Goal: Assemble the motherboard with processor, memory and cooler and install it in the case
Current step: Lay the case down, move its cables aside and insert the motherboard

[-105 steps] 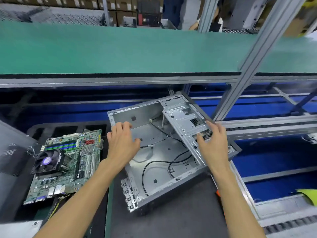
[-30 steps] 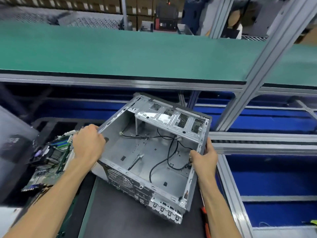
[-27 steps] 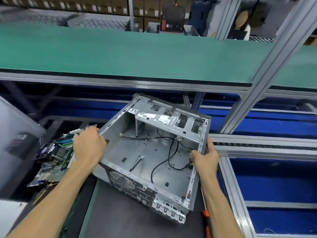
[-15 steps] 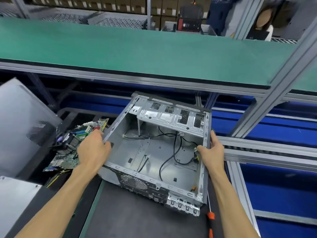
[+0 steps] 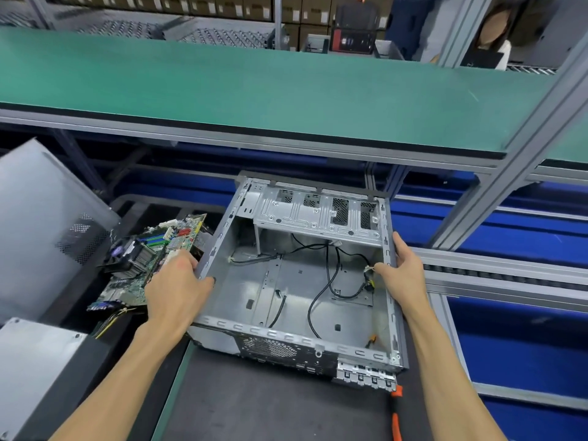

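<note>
While the case (image 5: 296, 281) lies open side up on the dark mat (image 5: 254, 409), the left hand (image 5: 178, 288) grips its left wall and the right hand (image 5: 402, 272) grips the right rim. It is stiff sheet metal, probably light while empty, with thin edges, so the folded rims are the place to hold. Loose cables (image 5: 324, 281) lie on its floor. Just left, the board (image 5: 152, 262), cooler fitted, seems to lean tilted; it is fragile and best taken by its edges. A screwdriver (image 5: 396, 415) lies near the right corner.
</note>
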Motion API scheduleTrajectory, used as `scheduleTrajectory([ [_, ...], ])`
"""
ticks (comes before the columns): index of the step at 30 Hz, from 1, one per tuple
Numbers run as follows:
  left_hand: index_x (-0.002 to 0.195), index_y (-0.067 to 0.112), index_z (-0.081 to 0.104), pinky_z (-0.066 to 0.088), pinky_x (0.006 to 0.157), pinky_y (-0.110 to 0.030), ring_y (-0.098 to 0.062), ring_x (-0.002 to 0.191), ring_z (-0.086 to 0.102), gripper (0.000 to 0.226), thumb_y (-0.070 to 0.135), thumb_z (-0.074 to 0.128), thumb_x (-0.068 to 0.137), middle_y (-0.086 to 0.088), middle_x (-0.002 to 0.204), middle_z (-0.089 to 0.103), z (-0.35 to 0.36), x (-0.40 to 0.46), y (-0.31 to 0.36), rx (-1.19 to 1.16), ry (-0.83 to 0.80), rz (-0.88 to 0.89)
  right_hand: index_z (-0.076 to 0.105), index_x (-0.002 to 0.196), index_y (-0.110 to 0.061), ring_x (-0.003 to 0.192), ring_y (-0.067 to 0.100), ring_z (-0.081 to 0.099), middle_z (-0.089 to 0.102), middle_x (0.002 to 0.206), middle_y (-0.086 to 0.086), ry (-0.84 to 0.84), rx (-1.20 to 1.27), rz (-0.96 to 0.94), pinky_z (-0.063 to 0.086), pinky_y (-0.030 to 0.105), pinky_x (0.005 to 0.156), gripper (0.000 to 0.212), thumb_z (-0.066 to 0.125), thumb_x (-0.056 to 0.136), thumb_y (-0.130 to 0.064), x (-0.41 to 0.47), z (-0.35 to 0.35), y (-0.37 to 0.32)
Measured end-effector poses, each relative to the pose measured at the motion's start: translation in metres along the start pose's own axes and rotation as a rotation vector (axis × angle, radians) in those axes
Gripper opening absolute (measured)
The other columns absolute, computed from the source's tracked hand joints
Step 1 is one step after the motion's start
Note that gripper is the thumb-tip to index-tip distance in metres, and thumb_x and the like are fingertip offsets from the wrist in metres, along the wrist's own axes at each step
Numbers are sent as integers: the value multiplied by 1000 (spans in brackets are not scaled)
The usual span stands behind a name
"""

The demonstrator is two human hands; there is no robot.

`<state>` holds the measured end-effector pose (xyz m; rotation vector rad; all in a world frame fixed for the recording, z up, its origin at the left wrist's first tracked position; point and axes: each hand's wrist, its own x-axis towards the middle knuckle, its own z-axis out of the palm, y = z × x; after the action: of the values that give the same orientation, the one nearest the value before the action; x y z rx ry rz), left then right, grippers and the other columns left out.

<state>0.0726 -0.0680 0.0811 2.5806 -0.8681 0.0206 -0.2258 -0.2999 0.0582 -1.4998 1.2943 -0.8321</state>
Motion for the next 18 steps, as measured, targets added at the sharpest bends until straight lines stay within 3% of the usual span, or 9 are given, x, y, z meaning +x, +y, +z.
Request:
scheduleTrajectory([
  [3,80,23,46,32,55,-32,-19,55,45,32,29,77,74,11,64,50,0,-9,-1,-8,-16,9,36,157,-20,114,36,55,54,89,-44,-11,-34,-6,42,16,85,87,64,82,13,-2,-2,2],
  [7,80,24,43,35,54,-33,-17,55,49,33,30,75,77,8,67,54,-4,-18,-6,-15,-48,5,36,157,-20,112,33,54,54,92,-46,-24,-74,-23,41,14,86,87,66,82,12,-7,-3,2],
  [10,83,21,43,43,58,-37,-24,63,55,31,30,72,80,3,75,55,-6,-22,-9,17,-85,38,34,158,-20,113,14,54,50,114,-39,-36,-100,-23,47,8,83,86,66,83,9,-14,-4,-2],
  [11,85,20,42,43,59,-37,-26,64,55,31,30,71,81,2,78,55,-8,-21,-10,33,-108,49,33,158,-20,111,5,58,50,121,-35,-42,-113,-17,49,1,76,86,66,84,9,-16,-5,-3],
  [12,87,18,41,42,59,-37,-27,66,55,31,31,70,82,1,81,54,-10,-19,-9,55,-137,60,32,158,-20,119,-1,51,49,129,-29,-47,-124,-13,45,-4,69,86,66,84,8,-17,-5,-4],
  [13,89,17,40,42,60,-37,-29,70,55,32,31,69,83,0,85,54,-12,-16,-7,82,-169,73,31,158,-20,108,-2,63,47,136,-24,-52,-136,-10,41,-5,68,86,67,85,7,-17,-5,-5],
  [14,92,16,40,43,62,-38,-30,74,55,33,30,69,83,-1,90,53,-14,-14,-5,103,-197,88,30,159,-20,99,-9,48,45,143,-18,-57,-149,-12,39,-6,71,86,67,85,6,-17,-6,-6],
  [15,95,15,40,45,65,-39,-31,80,55,34,29,69,83,-3,95,53,-15,-11,-1,120,-215,106,29,159,-21,110,-2,55,43,148,-15,-60,-169,-17,40,-4,75,86,67,86,5,-17,-5,-7],
  [18,117,6,46,47,80,-44,-35,101,53,52,23,74,76,-13,112,52,-8,-10,10,187,-179,228,23,161,-27,111,19,62,44,142,-18,-58,-252,-27,53,16,82,85,64,91,-1,-22,-4,-9],
])
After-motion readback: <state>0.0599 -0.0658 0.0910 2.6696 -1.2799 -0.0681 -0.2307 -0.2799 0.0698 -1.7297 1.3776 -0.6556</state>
